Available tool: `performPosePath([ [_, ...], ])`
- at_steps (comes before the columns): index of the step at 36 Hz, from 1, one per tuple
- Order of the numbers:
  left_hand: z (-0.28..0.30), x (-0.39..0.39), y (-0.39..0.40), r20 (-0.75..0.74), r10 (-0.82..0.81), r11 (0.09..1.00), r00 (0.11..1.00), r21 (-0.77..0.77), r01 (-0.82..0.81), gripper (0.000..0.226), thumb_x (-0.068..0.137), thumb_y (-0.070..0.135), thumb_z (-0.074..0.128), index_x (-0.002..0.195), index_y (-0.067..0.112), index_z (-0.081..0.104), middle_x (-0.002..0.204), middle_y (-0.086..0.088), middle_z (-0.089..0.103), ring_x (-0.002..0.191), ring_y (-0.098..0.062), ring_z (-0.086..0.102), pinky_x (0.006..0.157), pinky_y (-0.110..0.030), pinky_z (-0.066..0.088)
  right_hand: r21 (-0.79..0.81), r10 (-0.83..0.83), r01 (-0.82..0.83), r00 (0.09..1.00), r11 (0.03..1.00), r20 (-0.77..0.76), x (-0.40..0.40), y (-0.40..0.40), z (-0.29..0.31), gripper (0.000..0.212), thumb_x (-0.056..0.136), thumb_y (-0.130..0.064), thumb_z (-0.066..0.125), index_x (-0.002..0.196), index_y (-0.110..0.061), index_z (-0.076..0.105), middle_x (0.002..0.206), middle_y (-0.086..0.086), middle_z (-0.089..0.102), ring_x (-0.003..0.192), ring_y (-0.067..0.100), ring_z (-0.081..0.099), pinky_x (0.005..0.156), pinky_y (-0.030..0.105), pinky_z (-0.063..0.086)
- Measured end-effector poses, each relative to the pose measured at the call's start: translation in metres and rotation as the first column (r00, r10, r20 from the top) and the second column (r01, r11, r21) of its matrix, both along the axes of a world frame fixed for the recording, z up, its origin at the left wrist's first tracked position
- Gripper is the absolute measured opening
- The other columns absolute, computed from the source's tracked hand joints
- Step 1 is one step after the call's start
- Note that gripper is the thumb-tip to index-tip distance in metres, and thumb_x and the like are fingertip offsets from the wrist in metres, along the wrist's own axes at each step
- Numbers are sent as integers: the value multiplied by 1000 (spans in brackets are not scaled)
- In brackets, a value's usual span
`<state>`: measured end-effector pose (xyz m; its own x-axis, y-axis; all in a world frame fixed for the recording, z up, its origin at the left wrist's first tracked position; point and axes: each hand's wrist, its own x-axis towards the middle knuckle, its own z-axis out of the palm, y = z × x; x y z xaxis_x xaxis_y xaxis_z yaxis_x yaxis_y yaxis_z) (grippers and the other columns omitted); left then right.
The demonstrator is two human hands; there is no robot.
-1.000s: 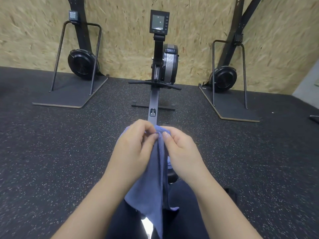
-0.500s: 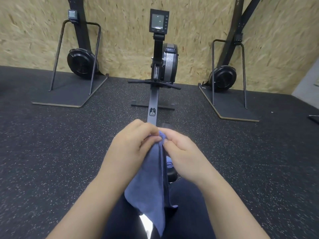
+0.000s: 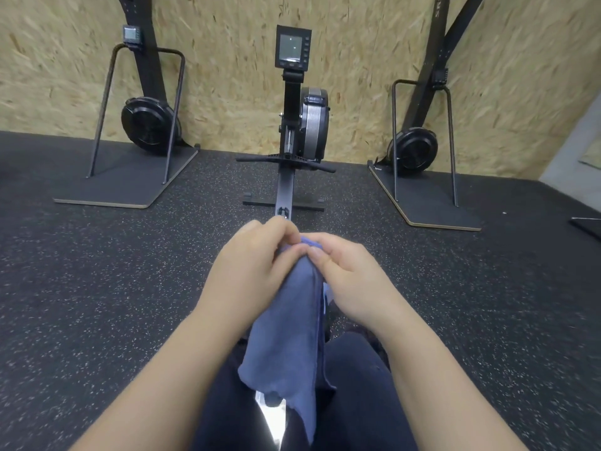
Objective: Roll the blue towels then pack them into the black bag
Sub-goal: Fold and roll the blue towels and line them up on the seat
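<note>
Seated on a rowing machine (image 3: 294,131), facing its upright screen, with one blue towel (image 3: 286,327) held up over the rail between the knees. Left hand (image 3: 252,271) pinching the top edge of the towel with curled fingers and thumb; right hand (image 3: 349,275) pinching the same edge just beside it, thumbs almost touching. Top edge bunched between the two hands, with what looks like the first turn of a roll; rest of the cloth hanging straight down toward the lap, lower corner loose and ragged near the bright strip of rail. Step in hand, by the look of it: starting the roll. To do it well: keep the top edge level between both hands, fold a tight first turn, then walk the fingers over and over with even pull on both sides so the roll does not cone. Worth squaring the hanging edges first, since the lower end hangs uneven. Rolling in mid-air likely to go slack; resting the cloth across the thighs probably steadier. No black bag anywhere in view around the rowing machine, so impossible to tell whether anything is packed; no other towels visible either.
</note>
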<state>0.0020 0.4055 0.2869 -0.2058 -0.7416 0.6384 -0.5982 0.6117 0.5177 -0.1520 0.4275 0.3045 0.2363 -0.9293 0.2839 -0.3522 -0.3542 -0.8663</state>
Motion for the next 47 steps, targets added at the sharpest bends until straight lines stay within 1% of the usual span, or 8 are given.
performPosePath([
  [5,12,0,-3,134,25,1000,991,1,-25,13,90,40,56,94,28,53,80,5,53,81,-13,47,71,-37,43,-128,-186,192,981,973,51,-9,-4,13,29,99,-6,44,101,-24,66,101,-13,68,96,-1,60,87,17,44],
  [15,32,20,-11,317,97,995,944,-19,-96,44,83,54,18,105,36,52,85,-4,53,88,-31,55,74,-40,47,-161,-390,460,858,873,336,-42,-18,43,30,101,-14,40,87,-27,63,85,-7,69,80,9,61,75,29,47],
  [20,37,45,-19,429,200,978,881,-139,-154,49,83,48,27,89,15,63,72,-7,56,78,-34,57,66,-39,44,-140,-440,545,781,827,444,-69,-29,51,30,102,-15,38,87,-26,61,85,-2,66,79,12,59,77,31,46],
  [24,45,67,-25,478,310,941,822,-276,-194,42,79,52,39,69,15,54,63,2,51,73,-28,52,60,-32,34,-160,-496,581,784,798,372,-93,-37,55,27,97,-23,40,84,-30,62,88,-3,68,85,16,62,82,36,47],
  [28,56,78,-26,544,280,945,791,-300,-129,45,87,54,34,76,17,58,68,6,58,75,-26,50,62,-36,43,-173,-518,577,805,799,290,-103,-39,57,28,100,-20,39,85,-30,61,88,-3,66,83,14,60,81,37,47],
  [32,60,77,-27,514,166,985,842,-136,-111,56,90,54,15,95,22,61,82,5,57,81,-20,41,76,-37,41,-177,-512,564,816,807,269,-105,-37,56,27,101,-18,39,88,-28,60,96,6,67,87,18,60,85,42,49],
  [38,55,71,-26,422,116,993,899,-26,-116,2,91,26,56,90,26,57,80,14,57,82,-16,52,70,-35,44,-179,-528,582,804,793,272,-105,-34,55,29,101,-16,38,88,-28,61,97,2,67,92,16,60,87,37,47],
  [47,55,51,-13,138,-62,993,989,105,48,23,73,17,61,67,26,41,58,12,46,54,-9,35,53,-30,31,-167,-552,589,804,791,222,-102,-29,51,26,101,-14,37,95,-21,61,92,-6,64,86,8,56,76,25,41],
])
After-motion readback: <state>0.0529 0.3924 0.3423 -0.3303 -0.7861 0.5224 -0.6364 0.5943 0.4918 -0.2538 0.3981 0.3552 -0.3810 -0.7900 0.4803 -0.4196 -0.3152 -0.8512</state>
